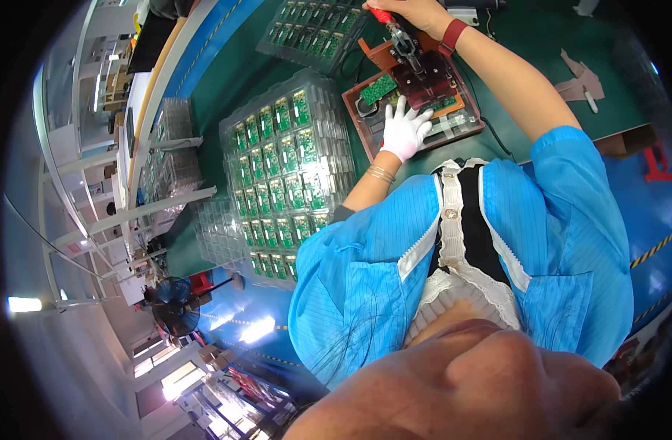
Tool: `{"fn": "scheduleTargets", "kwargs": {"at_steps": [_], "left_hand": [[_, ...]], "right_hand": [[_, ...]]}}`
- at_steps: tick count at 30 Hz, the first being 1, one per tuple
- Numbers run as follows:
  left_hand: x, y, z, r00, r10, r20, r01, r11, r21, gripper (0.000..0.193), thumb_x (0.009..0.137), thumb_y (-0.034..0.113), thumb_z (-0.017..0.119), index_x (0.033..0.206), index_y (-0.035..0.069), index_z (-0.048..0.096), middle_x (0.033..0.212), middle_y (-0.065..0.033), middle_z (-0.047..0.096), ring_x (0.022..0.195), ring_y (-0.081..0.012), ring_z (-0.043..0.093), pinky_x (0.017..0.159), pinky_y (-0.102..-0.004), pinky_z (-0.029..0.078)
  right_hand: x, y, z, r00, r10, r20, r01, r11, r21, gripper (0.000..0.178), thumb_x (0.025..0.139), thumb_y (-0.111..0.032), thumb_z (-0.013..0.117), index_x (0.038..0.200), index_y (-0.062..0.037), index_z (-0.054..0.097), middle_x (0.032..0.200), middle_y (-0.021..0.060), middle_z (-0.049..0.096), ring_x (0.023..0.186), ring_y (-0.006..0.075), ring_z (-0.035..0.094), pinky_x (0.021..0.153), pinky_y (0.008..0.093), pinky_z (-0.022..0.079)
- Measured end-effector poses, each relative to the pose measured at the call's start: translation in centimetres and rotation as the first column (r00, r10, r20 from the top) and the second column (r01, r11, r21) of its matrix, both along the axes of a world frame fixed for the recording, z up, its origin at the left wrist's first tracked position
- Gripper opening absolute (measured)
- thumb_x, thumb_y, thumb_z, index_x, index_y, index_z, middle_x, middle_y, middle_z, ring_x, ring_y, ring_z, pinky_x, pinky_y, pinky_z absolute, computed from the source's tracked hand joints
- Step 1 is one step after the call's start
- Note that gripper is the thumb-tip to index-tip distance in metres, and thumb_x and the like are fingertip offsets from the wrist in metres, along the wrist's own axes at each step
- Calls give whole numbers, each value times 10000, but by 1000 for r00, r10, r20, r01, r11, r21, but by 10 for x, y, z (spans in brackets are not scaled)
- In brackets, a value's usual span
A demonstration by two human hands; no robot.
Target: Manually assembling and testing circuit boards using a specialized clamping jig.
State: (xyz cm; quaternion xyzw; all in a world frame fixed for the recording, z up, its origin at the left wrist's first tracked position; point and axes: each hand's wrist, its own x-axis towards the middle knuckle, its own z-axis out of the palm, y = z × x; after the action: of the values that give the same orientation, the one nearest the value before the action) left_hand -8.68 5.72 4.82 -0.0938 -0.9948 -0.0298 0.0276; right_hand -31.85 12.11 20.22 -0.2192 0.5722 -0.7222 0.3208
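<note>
- Head view, item one: clear plastic tray (277,176) on the green bench (541,44), divided into small pockets, nearly every pocket holding one green circuit board; its near end runs past the bench edge.
- Second tray (314,29), darker, at the top of the picture, also filled with rows of green boards; its far side is cut off by the frame.
- Further clear trays (171,154) stacked at the left, contents too small to make out.
- Brown test fixture (413,99) just right of the first tray: one green circuit board (378,88) lies in its left recess, a dark clear plate covers the middle.
- Left hand (404,130), in a white glove, lies with fingers spread flat on the fixture's near edge, holding nothing; thin bangles on the wrist.
- Right hand (409,13), bare, red band at the wrist, fingers curled around the red-handled clamp lever (395,31) standing up from the fixture; fingertips partly cut off at the top.
- Grey cardboard scraps (582,81) lie at the bench's right, well apart from the fixture.
- Yellow-black striped floor tape (650,253) at the right.
- Black floor fan (176,304) at the lower left.
- Lower picture blocked by blue smock and the wearer's chin.
</note>
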Motion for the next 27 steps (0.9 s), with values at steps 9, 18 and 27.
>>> {"fn": "scheduleTargets", "kwargs": {"at_steps": [9,18,27], "left_hand": [[18,-5,-13,996,69,-60,-64,995,82,422,902,362,428,1251,159,550,1309,-79,510,1271,-389,368,1004,-582,262],[35,-17,-19,986,129,-108,-103,970,218,403,897,332,439,1227,137,564,1332,-94,493,1269,-397,371,1009,-556,273],[85,-40,-38,828,553,-97,-464,771,436,451,873,232,499,1306,108,486,1399,-130,423,1309,-393,325,1070,-477,252]], "right_hand": [[1,-5,-6,1000,-20,-10,20,1000,-2,249,808,-226,677,917,-4,651,809,58,665,672,153,576,657,252,469],[21,21,30,989,-62,-133,77,991,108,235,807,-215,676,928,-15,657,811,65,672,672,154,578,671,250,472],[97,113,0,311,-153,-938,-92,977,-190,437,628,98,669,1039,-50,661,1094,59,677,791,200,670,645,263,499]]}}
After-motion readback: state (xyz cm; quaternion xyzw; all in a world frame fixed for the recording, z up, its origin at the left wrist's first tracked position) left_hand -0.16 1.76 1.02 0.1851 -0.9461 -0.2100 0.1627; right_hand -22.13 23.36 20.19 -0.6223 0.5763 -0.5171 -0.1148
